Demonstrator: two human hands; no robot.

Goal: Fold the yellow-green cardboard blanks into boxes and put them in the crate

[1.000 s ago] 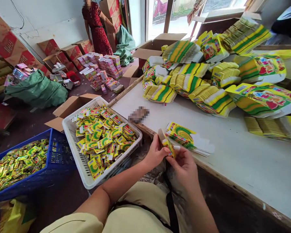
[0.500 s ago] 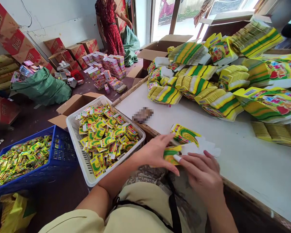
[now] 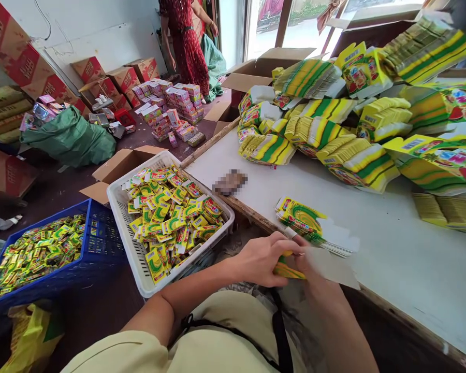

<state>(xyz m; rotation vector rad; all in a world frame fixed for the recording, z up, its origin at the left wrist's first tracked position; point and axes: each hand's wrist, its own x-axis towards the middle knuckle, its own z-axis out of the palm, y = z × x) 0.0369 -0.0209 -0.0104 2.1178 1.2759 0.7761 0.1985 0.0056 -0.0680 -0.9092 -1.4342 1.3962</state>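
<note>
Between my two hands is a yellow and green printed carton [image 3: 288,269], its white flap sticking out to the right. My left hand [image 3: 261,260] is closed around the carton's left side. Gripping it from the right, my right hand [image 3: 314,272] is somewhat blurred and partly covered by the white flap. Just beyond my hands, a small stack of flat cartons [image 3: 301,216] lies on the white table [image 3: 396,264] near its edge. To my left stands a white basket [image 3: 141,269] heaped with small yellow cartons [image 3: 174,215].
Bundles of flat cartons [image 3: 318,129] are piled along the table's far side. Left on the floor are a blue crate [image 3: 101,233] of small packs, a green sack [image 3: 72,140] and pink boxes [image 3: 178,103]. A person in a red dress [image 3: 186,46] stands behind.
My hands have come together, with my left hand now closed on the carton where it was spread before. The carton has moved off the stack toward my body, and its white flap now sticks out.
</note>
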